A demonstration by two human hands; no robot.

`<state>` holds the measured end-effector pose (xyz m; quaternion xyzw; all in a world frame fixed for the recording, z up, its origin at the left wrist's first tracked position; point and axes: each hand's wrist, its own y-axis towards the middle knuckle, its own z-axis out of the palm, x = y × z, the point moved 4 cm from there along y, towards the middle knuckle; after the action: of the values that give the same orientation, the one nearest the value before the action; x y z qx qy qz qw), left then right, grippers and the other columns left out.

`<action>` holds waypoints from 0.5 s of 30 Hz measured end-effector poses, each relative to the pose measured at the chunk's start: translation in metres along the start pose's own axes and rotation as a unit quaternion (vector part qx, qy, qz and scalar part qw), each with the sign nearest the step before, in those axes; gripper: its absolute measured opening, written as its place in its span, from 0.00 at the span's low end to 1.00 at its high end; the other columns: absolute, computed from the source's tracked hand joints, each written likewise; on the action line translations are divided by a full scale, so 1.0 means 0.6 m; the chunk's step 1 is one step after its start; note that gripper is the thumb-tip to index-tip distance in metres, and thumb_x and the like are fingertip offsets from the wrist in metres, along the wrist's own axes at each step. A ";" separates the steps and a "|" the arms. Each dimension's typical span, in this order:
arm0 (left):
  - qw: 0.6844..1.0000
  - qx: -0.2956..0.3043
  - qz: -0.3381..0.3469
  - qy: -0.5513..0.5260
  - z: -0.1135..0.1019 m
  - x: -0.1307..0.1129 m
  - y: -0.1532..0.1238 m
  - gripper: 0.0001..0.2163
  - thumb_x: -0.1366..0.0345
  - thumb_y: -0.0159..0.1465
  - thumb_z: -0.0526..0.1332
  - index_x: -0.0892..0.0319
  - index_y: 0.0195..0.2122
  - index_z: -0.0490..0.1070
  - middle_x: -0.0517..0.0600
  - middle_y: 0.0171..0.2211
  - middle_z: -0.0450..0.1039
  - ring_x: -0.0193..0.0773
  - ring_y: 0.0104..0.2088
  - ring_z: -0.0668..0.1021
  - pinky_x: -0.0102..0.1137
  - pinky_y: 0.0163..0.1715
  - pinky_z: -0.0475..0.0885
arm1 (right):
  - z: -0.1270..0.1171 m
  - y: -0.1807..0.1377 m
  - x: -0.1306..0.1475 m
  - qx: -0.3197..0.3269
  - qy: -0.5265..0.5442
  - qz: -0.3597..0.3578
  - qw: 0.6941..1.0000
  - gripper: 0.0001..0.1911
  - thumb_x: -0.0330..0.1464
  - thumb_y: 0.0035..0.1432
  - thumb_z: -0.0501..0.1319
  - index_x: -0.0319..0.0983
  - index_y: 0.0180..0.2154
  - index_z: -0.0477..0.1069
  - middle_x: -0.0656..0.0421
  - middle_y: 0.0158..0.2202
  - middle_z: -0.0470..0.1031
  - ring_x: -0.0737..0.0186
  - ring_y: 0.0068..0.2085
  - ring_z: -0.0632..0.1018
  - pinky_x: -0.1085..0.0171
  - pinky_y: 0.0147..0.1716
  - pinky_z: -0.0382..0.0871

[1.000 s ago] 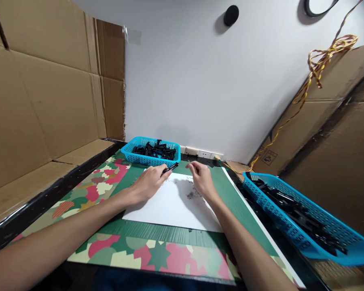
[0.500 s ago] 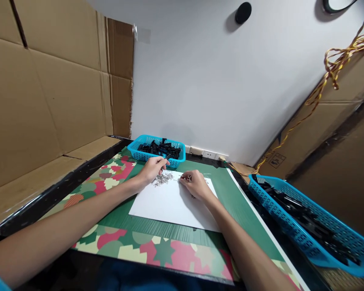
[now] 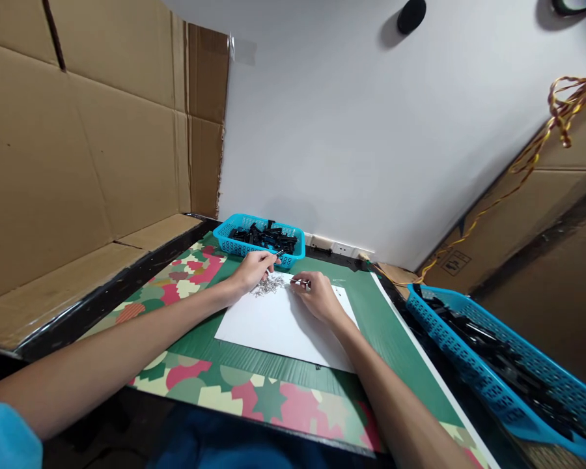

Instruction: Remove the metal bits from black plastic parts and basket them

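My left hand (image 3: 256,270) is closed on a small black plastic part (image 3: 279,253), just in front of the near rim of the far basket. Below its fingers, a pile of small silvery metal pieces (image 3: 268,285) lies on a white sheet (image 3: 273,326); they are too small to name. To the right of the pile, my right hand (image 3: 317,296) pinches a thin, dark metallic tool (image 3: 300,282) that looks like tweezers. Its tip points left, toward the left hand. Whether the tip carries a piece is too small to see.
A blue basket (image 3: 219,233) of black parts stands behind the sheet, and a longer blue basket (image 3: 498,397) of black parts is at right. Cardboard (image 3: 127,143) walls the left side. Power sockets (image 3: 342,249) and a yellow twisted cable (image 3: 488,212) are along the back.
The view has shifted slightly, moving the scene rightward. The tool's tip in my right hand has come away from the pile's edge. My left hand keeps the black part.
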<state>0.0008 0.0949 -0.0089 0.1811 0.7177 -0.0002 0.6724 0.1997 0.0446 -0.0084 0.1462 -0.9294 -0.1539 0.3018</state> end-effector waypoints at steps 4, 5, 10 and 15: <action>1.000 0.002 0.001 -0.012 0.002 0.001 0.000 0.17 0.54 0.68 0.60 0.61 0.28 0.69 0.51 0.33 0.75 0.27 0.21 0.66 0.27 0.21 0.57 | 0.015 0.004 0.011 0.016 -0.015 0.005 1.000 0.08 0.29 0.62 0.65 0.38 0.39 0.84 0.53 0.36 0.84 0.55 0.36 0.79 0.64 0.36 0.65; 1.000 0.002 -0.002 -0.014 0.003 0.002 0.001 0.17 0.55 0.68 0.60 0.61 0.28 0.69 0.51 0.32 0.75 0.27 0.20 0.66 0.27 0.21 0.57 | 0.017 0.005 0.012 0.021 -0.022 0.010 1.000 0.07 0.29 0.62 0.65 0.38 0.38 0.84 0.53 0.36 0.84 0.55 0.36 0.79 0.64 0.37 0.65; 0.999 0.008 -0.028 -0.018 0.007 0.003 0.002 0.14 0.59 0.70 0.59 0.63 0.32 0.75 0.49 0.28 0.72 0.27 0.19 0.66 0.26 0.19 0.56 | 0.023 0.008 0.010 0.036 -0.049 0.014 0.998 0.08 0.25 0.63 0.63 0.36 0.38 0.82 0.50 0.38 0.84 0.53 0.40 0.80 0.64 0.39 0.64; 0.998 0.013 -0.050 -0.022 0.010 0.000 -0.001 0.14 0.61 0.73 0.57 0.65 0.36 0.76 0.46 0.25 0.68 0.26 0.18 0.64 0.25 0.18 0.54 | 0.026 0.007 0.003 0.027 -0.059 -0.005 0.998 0.08 0.25 0.64 0.61 0.37 0.38 0.80 0.50 0.39 0.84 0.54 0.40 0.80 0.64 0.39 0.64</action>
<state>0.0064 0.0932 -0.0097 0.1535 0.7111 -0.0475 0.6845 0.1882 0.0510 -0.0178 0.1500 -0.9487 -0.1382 0.2417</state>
